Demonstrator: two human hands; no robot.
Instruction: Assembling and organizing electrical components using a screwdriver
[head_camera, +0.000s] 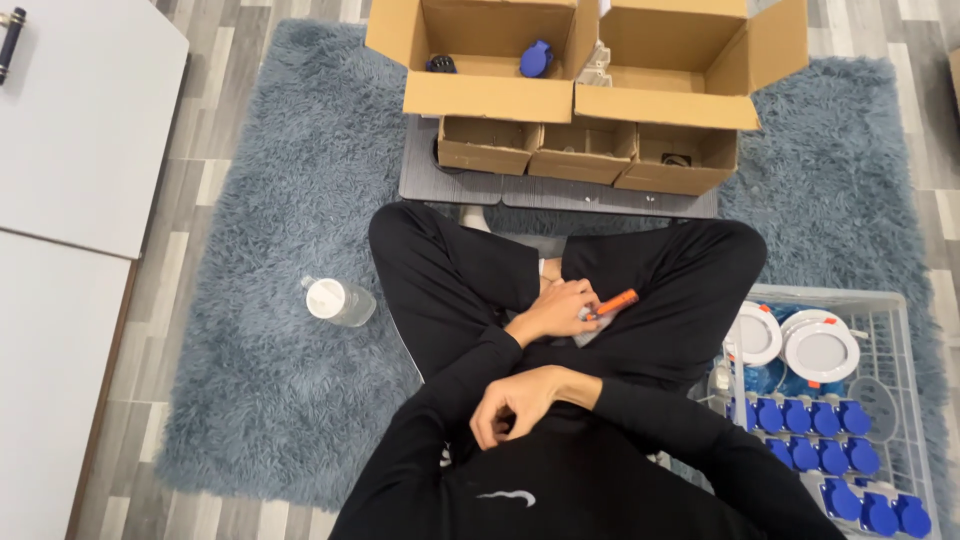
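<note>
I sit cross-legged on a shaggy blue-grey rug (280, 380), in black clothes. My left hand (552, 310) rests in my lap, closed around a slim orange pen-like tool (618, 301) that points right. A small grey piece (590, 332) lies just under that hand; whether the hand holds it is unclear. My right hand (512, 402) crosses in front of my chest. Its fingers are curled beside my left sleeve, with nothing visible in them.
Two open cardboard boxes (490, 95) stand ahead, one holding a blue socket part (536, 58), with three smaller boxes (585, 152) on a low grey board. A clear bottle (338, 300) lies at left. A white wire basket (900, 330) at right holds blue sockets (815, 440) and white round lamps (820, 348). White tabletops (80, 120) sit far left.
</note>
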